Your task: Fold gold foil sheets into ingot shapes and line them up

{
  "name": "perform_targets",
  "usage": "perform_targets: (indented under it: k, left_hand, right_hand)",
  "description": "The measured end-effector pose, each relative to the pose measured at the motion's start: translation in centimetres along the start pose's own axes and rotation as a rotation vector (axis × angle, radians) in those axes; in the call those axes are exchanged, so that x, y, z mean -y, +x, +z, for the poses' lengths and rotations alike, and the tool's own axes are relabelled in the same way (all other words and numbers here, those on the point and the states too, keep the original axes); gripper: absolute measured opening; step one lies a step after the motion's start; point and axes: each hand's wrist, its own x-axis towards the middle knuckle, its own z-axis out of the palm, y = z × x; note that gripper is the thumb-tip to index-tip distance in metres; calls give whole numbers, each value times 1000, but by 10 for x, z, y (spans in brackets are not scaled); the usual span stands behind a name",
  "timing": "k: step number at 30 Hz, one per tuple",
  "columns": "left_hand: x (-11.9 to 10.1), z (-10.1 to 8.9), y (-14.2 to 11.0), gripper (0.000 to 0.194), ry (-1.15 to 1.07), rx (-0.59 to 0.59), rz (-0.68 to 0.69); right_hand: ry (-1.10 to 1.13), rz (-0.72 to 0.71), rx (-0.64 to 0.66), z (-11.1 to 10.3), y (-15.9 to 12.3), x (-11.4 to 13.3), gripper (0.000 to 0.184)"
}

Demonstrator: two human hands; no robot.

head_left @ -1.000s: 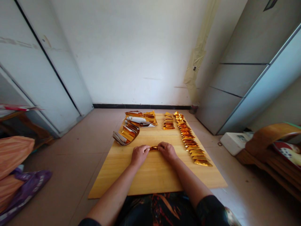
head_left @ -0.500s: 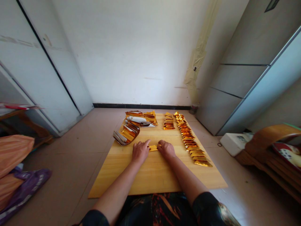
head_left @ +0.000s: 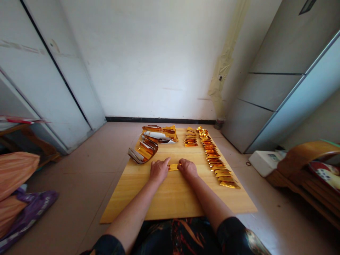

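From your head camera, your left hand (head_left: 159, 171) and right hand (head_left: 187, 168) lie palms down near the middle of a light wooden board (head_left: 138, 202), close together but not touching each other. Between them sits a small strip of gold foil (head_left: 173, 167), flat on the board, its ends at your fingertips. The fingers of your left hand are slightly spread; those of your right are curled in toward the strip. Whether you are pinching it or only pressing it down, you cannot tell from this view.

Up the board from your hands, to the upper left, lies a curved fan of foil sheets (head_left: 142, 151) with silver backs showing, and beyond it a loose pile of gold sheets (head_left: 159, 134). Straight ahead is a short stack of folded gold pieces (head_left: 190, 137). To the right, a long diagonal row of folded gold pieces (head_left: 214, 158) runs down toward your right hand, overlapping like shingles.

At the lower left are an orange bag (head_left: 13, 175) and a purple bag (head_left: 29, 212). At the right edge are a white box (head_left: 264, 163) and a curved wooden chair (head_left: 300, 159).
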Motion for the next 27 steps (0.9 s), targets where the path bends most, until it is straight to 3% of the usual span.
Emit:
perform_targets:
  k: [6, 12, 18, 27]
  left_hand:
    - [-2, -3, -5, 17, 26, -42, 39]
    - [-5, -9, -8, 19, 69, -103, 128]
    - [-5, -5, -4, 20, 92, -38, 251]
    - [-6, -3, -3, 22, 82, 52, 280]
  right_hand:
    - [29, -15, -87, 6, -2, -2, 21]
    - [39, -87, -162, 9, -4, -5, 18]
    - [67, -140, -196, 13, -5, -12, 16]
    - [1, -146, -114, 7, -9, -19, 21]
